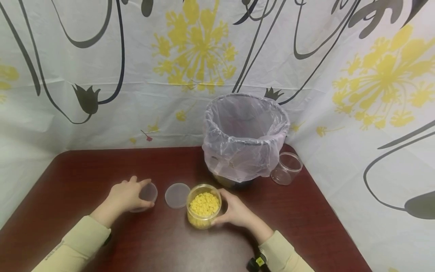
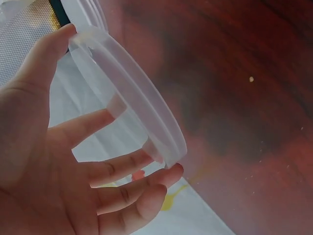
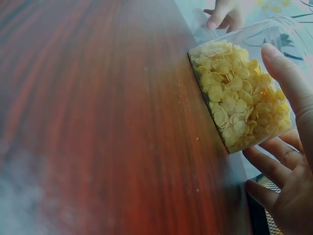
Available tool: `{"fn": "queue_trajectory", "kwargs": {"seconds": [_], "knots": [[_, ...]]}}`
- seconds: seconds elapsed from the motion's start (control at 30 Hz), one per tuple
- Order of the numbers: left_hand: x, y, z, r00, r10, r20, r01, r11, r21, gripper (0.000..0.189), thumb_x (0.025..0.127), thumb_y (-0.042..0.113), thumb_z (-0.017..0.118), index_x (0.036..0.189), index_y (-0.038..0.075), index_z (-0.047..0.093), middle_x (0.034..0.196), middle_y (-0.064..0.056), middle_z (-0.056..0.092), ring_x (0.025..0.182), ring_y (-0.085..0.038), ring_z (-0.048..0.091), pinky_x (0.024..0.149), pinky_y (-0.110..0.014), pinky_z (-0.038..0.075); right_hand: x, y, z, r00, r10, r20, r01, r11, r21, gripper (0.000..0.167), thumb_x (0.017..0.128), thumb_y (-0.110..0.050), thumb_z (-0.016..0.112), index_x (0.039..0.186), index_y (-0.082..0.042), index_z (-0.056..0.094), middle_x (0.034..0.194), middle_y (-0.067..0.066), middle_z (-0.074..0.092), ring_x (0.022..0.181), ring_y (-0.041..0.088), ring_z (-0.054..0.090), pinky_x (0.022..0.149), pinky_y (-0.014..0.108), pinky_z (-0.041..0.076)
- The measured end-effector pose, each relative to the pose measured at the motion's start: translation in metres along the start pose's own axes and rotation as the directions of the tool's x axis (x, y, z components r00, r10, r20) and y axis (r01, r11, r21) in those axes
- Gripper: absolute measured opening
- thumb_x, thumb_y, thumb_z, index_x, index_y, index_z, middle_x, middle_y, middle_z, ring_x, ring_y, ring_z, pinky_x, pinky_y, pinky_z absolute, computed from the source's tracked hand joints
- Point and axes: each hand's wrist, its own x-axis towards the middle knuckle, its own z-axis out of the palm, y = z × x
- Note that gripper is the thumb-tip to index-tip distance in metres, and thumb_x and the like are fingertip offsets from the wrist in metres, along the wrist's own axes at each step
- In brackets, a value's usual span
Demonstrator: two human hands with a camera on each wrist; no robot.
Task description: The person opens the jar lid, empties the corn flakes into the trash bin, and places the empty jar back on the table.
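Note:
My left hand [image 1: 128,194] pinches a clear round plastic lid [image 2: 139,93] by its rim, thumb on one side and fingertips on the other. My right hand [image 1: 236,211] grips the side of a clear jar [image 1: 204,206], its thumb and fingers around the wall. Yellow flakes [image 3: 234,93] fill much of this jar, whose mouth is uncovered. In the right wrist view the jar's base is right at the tabletop. Between the left hand and the jar, a second round lid [image 1: 177,195] lies flat on the table.
A mesh bin lined with a translucent bag [image 1: 242,162] stands behind the jar, at the back of the dark red-brown table [image 1: 163,241]. Just right of it is another clear jar [image 1: 286,170], without a lid. Patterned white sheeting [image 1: 136,68] hangs around the table. Small crumbs [image 2: 251,79] dot the tabletop.

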Motion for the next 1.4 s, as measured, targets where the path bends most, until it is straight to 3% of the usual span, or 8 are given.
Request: {"fn": "queue_trajectory", "kwargs": {"seconds": [0.53, 0.97, 1.17, 1.4], "knots": [[-0.001, -0.001, 0.020, 1.000, 0.016, 0.010, -0.016, 1.000, -0.011, 0.084, 0.063, 0.055, 0.081, 0.130, 0.010, 0.058, 0.105, -0.022, 0.053, 0.079, -0.037, 0.055, 0.056, -0.045, 0.046, -0.001, 0.001, 0.002, 1.000, 0.001, -0.002, -0.001, 1.000, 0.008, 0.091, 0.054, -0.042, 0.092, 0.129, -0.009, 0.053, 0.122, -0.003, 0.059, 0.116, 0.015, 0.052, 0.100, 0.040, 0.039], [0.000, 0.000, 0.025, 1.000, 0.028, 0.001, -0.028, 1.000, -0.005, 0.085, 0.061, 0.053, 0.083, 0.130, 0.009, 0.058, 0.108, -0.024, 0.052, 0.082, -0.040, 0.054, 0.056, -0.047, 0.047, -0.001, 0.003, 0.002, 1.000, 0.006, 0.001, -0.006, 1.000, 0.016, 0.091, 0.055, -0.045, 0.091, 0.131, -0.011, 0.052, 0.125, -0.004, 0.058, 0.119, 0.015, 0.051, 0.102, 0.040, 0.037], [-0.001, 0.001, 0.024, 1.000, 0.025, 0.004, -0.025, 1.000, -0.012, 0.085, 0.061, 0.051, 0.084, 0.130, 0.008, 0.058, 0.108, -0.025, 0.051, 0.082, -0.041, 0.053, 0.056, -0.048, 0.046, 0.000, 0.006, 0.003, 0.998, -0.055, -0.001, 0.055, 0.998, -0.001, 0.103, 0.057, -0.045, 0.090, 0.143, -0.015, 0.043, 0.138, -0.001, 0.050, 0.127, 0.017, 0.044, 0.105, 0.042, 0.033], [-0.001, 0.003, 0.023, 1.000, 0.014, 0.017, -0.014, 1.000, -0.017, 0.086, 0.062, 0.050, 0.084, 0.132, 0.007, 0.056, 0.113, -0.025, 0.050, 0.086, -0.044, 0.052, 0.057, -0.049, 0.047, 0.002, 0.008, 0.001, 0.995, -0.102, 0.022, 0.103, 0.994, -0.048, 0.098, 0.059, -0.047, 0.088, 0.143, -0.021, 0.045, 0.123, -0.004, 0.055, 0.115, 0.016, 0.051, 0.100, 0.045, 0.037]]}}
